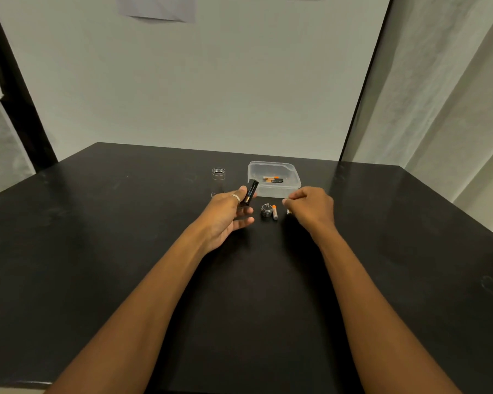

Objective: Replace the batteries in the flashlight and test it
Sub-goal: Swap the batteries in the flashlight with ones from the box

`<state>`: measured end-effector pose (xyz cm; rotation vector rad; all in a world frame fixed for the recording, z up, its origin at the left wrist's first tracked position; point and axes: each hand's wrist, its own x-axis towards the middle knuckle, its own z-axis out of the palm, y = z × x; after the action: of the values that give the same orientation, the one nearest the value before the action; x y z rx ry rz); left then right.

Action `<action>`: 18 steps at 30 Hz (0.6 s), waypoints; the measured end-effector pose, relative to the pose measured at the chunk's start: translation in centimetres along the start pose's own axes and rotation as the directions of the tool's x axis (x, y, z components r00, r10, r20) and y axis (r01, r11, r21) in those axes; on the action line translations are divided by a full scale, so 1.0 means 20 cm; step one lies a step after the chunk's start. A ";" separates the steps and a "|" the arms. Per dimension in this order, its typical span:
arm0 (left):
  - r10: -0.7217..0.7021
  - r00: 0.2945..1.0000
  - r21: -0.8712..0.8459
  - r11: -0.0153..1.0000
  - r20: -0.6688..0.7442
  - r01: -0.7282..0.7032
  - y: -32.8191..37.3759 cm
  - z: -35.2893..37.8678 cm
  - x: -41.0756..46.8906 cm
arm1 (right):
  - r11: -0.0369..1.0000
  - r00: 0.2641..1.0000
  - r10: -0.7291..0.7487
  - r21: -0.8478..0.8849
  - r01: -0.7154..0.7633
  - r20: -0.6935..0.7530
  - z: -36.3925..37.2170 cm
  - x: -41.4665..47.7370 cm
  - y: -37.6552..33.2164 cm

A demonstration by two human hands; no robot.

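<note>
The flashlight (218, 179) is seen in the head view in parts. Its silver body stands upright on the black table (97, 251), open end up, just left of a clear plastic container (282, 191). Its tail cap (266, 211), spring upward, lies nearer the person. The black battery holder (251, 191) is pinched between thumb and fingers of the left hand (225, 214) and held tilted above the table, with one cell apparently seated in it.

A loose battery (274, 212), orange at one end, lies touching the tail cap. The right hand (310, 207) is curled low over the table, thumb and forefinger drawn together. A pale tip (288, 212) shows beneath them, but whether it is gripped cannot be told. Spare batteries (273, 180) lie in the container.

The cells are judged to be in the middle of being swapped. Each fresh one should be matched to the holder's polarity marks and pressed fully home. Used and fresh cells are best kept apart.
</note>
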<state>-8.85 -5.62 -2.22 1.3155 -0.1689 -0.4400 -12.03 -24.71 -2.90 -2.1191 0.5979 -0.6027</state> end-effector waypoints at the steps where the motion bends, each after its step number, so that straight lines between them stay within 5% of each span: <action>1: -0.002 1.000 -0.001 1.000 0.002 0.002 0.00 0.00 0.00 | 0.999 0.999 -0.031 -0.030 0.032 0.019 0.00 -0.01 -0.01; 9: 0.017 1.000 -0.009 1.000 0.020 -0.017 0.00 0.00 0.00 | 0.978 0.988 -0.121 -0.157 0.136 0.096 0.04 -0.01 0.00; 18: 0.017 0.999 -0.005 1.000 0.032 -0.017 0.00 0.00 -0.01 | 0.986 0.994 -0.107 -0.124 0.108 0.013 0.03 0.01 0.02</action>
<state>-9.00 -5.64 -2.20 1.3023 -0.2053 -0.4466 -11.55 -24.69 -3.41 -2.2816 0.5323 -0.6329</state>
